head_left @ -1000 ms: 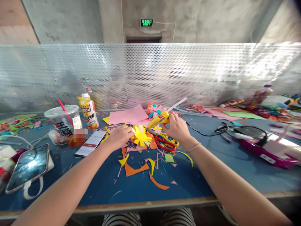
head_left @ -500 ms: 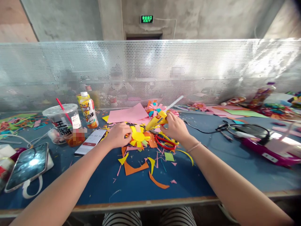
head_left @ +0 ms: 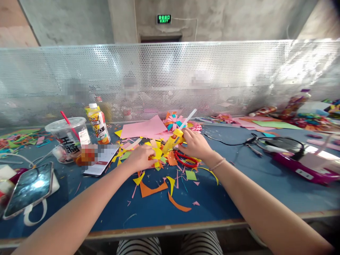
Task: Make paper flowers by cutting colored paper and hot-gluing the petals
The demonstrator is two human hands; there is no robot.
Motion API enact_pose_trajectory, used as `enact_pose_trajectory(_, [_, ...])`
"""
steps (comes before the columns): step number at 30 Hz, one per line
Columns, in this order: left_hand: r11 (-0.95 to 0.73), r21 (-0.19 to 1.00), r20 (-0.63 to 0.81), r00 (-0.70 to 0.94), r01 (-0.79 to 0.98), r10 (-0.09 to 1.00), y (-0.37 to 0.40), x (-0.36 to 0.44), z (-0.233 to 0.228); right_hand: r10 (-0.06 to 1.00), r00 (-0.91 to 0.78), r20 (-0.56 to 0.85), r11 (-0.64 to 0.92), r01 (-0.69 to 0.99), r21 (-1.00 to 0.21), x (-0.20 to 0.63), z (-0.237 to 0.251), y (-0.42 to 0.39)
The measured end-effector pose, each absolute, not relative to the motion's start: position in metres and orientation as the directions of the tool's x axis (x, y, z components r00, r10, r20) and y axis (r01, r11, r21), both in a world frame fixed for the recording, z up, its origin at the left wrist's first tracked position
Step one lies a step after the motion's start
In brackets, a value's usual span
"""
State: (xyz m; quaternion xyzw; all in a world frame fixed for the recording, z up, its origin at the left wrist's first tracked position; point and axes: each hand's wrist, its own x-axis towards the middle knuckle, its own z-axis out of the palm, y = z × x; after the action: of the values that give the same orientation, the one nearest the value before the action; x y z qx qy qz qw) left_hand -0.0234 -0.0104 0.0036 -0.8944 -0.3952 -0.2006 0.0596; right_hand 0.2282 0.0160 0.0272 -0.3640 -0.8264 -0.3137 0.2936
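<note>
Your right hand (head_left: 195, 144), just right of the frame's centre, has its grip wrapped around a yellow glue gun (head_left: 173, 139), whose nozzle tilts down and to the left while a white glue stick (head_left: 187, 119) juts up and to the right from its back end. Your left hand (head_left: 140, 158), just left of centre, has its fingers pinched together on a yellow paper flower (head_left: 157, 154), which sits at the centre of the frame right under the gun's nozzle. The nozzle is at or just above the flower; you cannot tell whether they touch.

Just beside your right hand, below it, red-handled scissors (head_left: 186, 160) lie on the blue table (head_left: 252, 184). Orange, yellow, pink and green paper scraps (head_left: 152, 189) are scattered below and around both hands. A pink paper sheet (head_left: 145, 128) lies above the flower.

In the left part of the frame stand a clear plastic cup (head_left: 69, 138) with a red straw and a small juice bottle (head_left: 97, 123). At the lower left a phone (head_left: 29, 188) lies face up. At the right edge sits a magenta device (head_left: 302, 166) with black cables. A perforated metal screen (head_left: 239, 74) runs across the upper frame.
</note>
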Motion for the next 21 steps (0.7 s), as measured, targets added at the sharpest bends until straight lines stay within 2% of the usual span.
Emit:
enact_pose_trajectory(4, [-0.67, -0.052, 0.375, 0.636, 0.741, 0.675, -0.013, -0.0217, 0.0055, 0.428, -0.559, 0.71, 0.539, 0.788, 0.296, 0.2272, 0.0274, 0.0149])
enact_pose_trajectory(8, [-0.721, -0.143, 0.349, 0.716, 0.678, 0.604, -0.0137, -0.0246, 0.0098, 0.419, -0.584, 0.695, 0.56, 0.769, 0.308, 0.2265, 0.0262, 0.0152])
enact_pose_trajectory(11, [-0.758, -0.125, 0.338, 0.746, 0.64, 0.574, -0.0131, -0.0276, 0.0122, 0.427, -0.581, 0.693, 0.555, 0.773, 0.306, 0.2271, 0.0258, 0.0159])
enact_pose_trajectory(14, [-0.761, -0.088, 0.307, 0.744, 0.643, 0.593, -0.0117, -0.0298, 0.0126, 0.43, -0.581, 0.691, 0.549, 0.776, 0.31, 0.228, 0.0258, 0.0163])
enact_pose_trajectory(21, [-0.758, -0.089, 0.296, 0.744, 0.646, 0.599, -0.0103, -0.0309, 0.0106, 0.434, -0.606, 0.667, 0.558, 0.762, 0.329, 0.2273, 0.0255, 0.0167])
